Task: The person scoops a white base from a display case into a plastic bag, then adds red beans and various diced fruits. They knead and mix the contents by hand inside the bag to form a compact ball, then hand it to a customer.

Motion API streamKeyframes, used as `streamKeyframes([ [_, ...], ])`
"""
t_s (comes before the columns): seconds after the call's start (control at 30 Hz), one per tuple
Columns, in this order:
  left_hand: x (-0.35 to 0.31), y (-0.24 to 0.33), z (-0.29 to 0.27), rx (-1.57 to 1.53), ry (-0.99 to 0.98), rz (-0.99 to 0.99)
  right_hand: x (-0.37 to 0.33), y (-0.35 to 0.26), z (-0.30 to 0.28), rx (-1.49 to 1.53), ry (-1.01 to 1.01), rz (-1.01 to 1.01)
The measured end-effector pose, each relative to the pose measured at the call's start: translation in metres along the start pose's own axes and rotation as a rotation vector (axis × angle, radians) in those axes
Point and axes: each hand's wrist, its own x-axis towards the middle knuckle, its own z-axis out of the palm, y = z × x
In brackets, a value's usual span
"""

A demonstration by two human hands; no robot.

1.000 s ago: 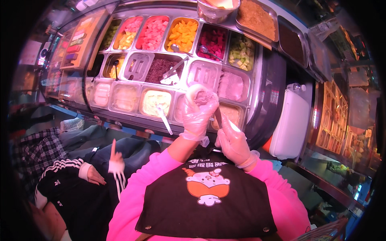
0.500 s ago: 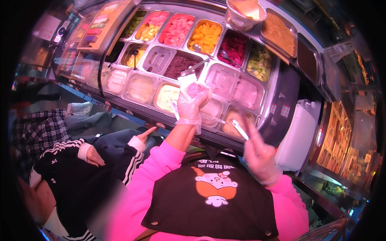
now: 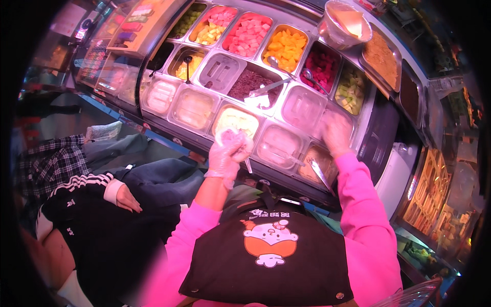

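My left hand (image 3: 223, 162), in a clear plastic glove, is closed around a soft round white wrapper (image 3: 231, 137) with a pinkish-purple filling in its middle. It is held over the near edge of a tub of pale yellow cream (image 3: 244, 122). Just under that hand a thin light-coloured handle (image 3: 248, 166) sticks out. My right hand (image 3: 336, 132) reaches over the half-covered tub of purple paste (image 3: 343, 121); its fingers are smeared by motion. A metal spatula (image 3: 319, 173) leans in the tan-coloured tub (image 3: 309, 168) at the near right.
Farther back stand tubs of mango cubes (image 3: 285, 47), pink cubes (image 3: 249, 35), dark red fruit (image 3: 321, 64) and green cubes (image 3: 352, 93). A clear bowl (image 3: 345, 23) and a tray of brown powder (image 3: 382, 59) are at the back right. Another person's hand (image 3: 128, 198) rests at the left.
My right hand has let go of the spatula, now left in the tan tub, and moved up to the purple paste tub. My left hand has come nearer with the filled wrapper.
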Motion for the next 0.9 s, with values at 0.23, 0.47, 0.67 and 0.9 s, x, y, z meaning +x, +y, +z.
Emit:
streamKeyframes([
  [0.23,0.008,0.022,-0.034,0.164,-0.002,-0.077,0.163,-0.145,0.028,-0.051,-0.021,-0.448],
  [0.47,0.03,0.057,-0.062,-0.084,-0.33,-0.233,0.179,-0.156,0.043,-0.028,-0.518,-0.244],
  [0.67,0.047,0.073,-0.069,-0.261,-0.336,-0.306,0.166,-0.148,0.053,0.14,-0.58,-0.065],
  [0.9,0.073,0.082,-0.066,-0.335,-0.39,-0.372,0.174,-0.163,0.029,0.116,-0.618,-0.047],
])
